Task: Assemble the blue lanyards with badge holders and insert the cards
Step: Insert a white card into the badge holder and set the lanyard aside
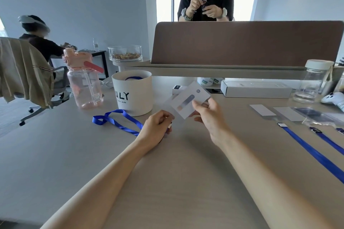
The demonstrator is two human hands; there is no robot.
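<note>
Mid-frame above the bench (pixel 55 154), right hand (pixel 210 115) pinches the card (pixel 188 98); left hand (pixel 158 126), grip closed on the badge holder (pixel 170 104); blue lanyard (pixel 115 120) lies left.

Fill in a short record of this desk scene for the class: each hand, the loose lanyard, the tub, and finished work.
left hand: pinching the clear badge holder
right hand: holding the white card at the holder
loose lanyard: flat on the table, left of the hands
white tub: blue strap inside
finished lanyards: laid out at right
</note>
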